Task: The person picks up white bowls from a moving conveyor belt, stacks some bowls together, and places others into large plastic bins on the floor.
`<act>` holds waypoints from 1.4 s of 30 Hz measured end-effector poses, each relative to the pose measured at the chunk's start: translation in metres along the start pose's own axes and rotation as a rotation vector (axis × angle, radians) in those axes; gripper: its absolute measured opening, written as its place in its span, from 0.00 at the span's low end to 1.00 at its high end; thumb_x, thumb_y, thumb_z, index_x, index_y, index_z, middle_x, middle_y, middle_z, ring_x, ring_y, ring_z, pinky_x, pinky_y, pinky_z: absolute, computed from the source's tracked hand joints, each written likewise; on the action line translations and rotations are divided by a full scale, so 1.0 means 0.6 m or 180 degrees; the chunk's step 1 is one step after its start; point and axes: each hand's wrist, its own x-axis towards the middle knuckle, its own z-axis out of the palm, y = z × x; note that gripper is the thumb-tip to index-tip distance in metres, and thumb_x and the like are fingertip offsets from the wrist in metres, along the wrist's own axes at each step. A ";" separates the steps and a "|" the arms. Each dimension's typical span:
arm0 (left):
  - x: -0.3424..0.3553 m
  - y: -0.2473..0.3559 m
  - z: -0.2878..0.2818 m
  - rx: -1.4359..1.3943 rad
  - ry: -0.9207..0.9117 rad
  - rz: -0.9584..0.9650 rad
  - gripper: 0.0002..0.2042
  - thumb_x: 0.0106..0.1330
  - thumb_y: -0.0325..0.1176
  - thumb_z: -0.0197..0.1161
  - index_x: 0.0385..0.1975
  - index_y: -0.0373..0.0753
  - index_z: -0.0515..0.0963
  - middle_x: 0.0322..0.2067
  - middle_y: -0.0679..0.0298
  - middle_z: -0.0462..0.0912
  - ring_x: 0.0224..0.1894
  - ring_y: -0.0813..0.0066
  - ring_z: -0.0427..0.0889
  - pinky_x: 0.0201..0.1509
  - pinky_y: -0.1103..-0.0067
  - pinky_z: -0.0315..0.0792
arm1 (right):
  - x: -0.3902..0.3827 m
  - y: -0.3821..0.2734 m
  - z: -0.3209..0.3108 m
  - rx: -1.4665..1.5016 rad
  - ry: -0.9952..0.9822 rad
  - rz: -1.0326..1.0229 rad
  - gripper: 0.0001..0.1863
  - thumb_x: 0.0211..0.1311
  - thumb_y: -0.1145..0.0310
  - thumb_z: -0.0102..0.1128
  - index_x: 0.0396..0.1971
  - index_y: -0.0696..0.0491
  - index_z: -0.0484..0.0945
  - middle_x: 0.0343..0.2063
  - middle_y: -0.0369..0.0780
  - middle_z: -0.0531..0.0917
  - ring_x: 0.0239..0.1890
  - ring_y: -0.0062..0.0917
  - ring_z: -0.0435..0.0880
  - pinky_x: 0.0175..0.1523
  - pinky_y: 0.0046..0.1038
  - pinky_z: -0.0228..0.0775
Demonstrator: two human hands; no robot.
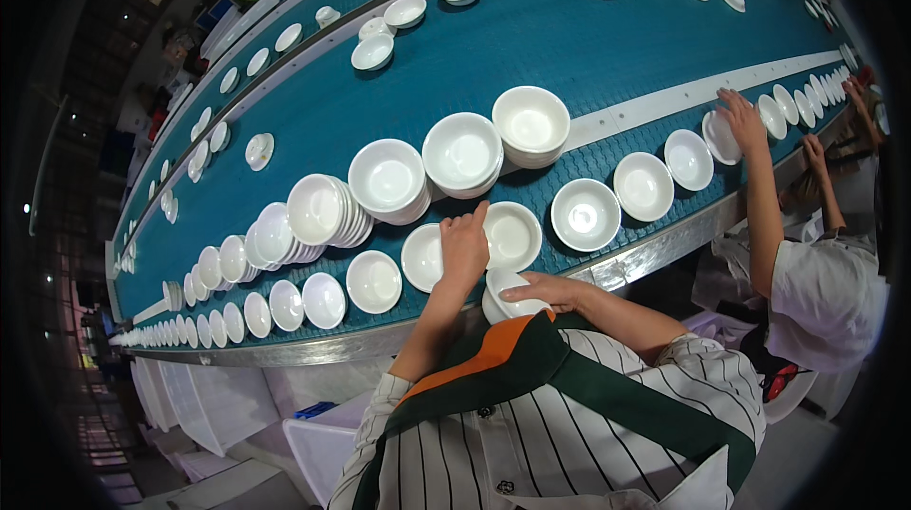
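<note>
My right hand (555,291) is closed on a white bowl (506,296), held tilted close to my body at the belt's near edge. My left hand (463,246) reaches over the belt, index finger stretched out and the other fingers partly bent. It lies between two single bowls, partly covering the left bowl (420,258) and beside the rim of the right bowl (513,236); whether it touches either is unclear. Just beyond its fingertips stands a stack of white bowls (462,151). More stacks flank it, one at right (531,121) and one at left (386,178).
Single bowls line the near strip of the teal conveyor belt (569,36), divided by a pale rail (645,111). Scattered bowls lie farther back. At right, a co-worker's hand (745,121) reaches over the same row. Below the metal edge (626,268) are white bins (204,406).
</note>
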 end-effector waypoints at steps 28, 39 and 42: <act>0.131 0.247 0.069 -0.0970 0.0309 0.0612 0.20 0.55 0.31 0.58 0.48 0.32 0.68 0.34 0.51 0.76 0.40 0.54 0.72 0.49 0.67 0.62 | -0.183 -0.058 -0.138 -0.0074 -0.0190 -0.0056 0.29 0.55 0.53 0.60 0.49 0.59 0.67 0.35 0.37 0.79 0.30 0.13 0.80 0.27 0.11 0.73; 0.153 0.283 0.119 -0.0184 -0.0089 0.0106 0.23 0.53 0.25 0.55 0.52 0.35 0.65 0.36 0.52 0.76 0.41 0.57 0.74 0.46 0.65 0.62 | -0.258 -0.086 -0.183 -0.0099 -0.0037 0.0035 0.31 0.54 0.52 0.61 0.50 0.59 0.66 0.37 0.37 0.78 0.32 0.12 0.79 0.28 0.11 0.72; 0.164 0.308 0.123 -0.0304 0.0389 0.0505 0.23 0.54 0.27 0.56 0.53 0.35 0.65 0.39 0.50 0.75 0.42 0.54 0.72 0.49 0.65 0.62 | -0.268 -0.080 -0.207 -0.0057 -0.0162 0.0021 0.32 0.54 0.52 0.61 0.51 0.59 0.65 0.39 0.37 0.77 0.35 0.14 0.79 0.32 0.11 0.73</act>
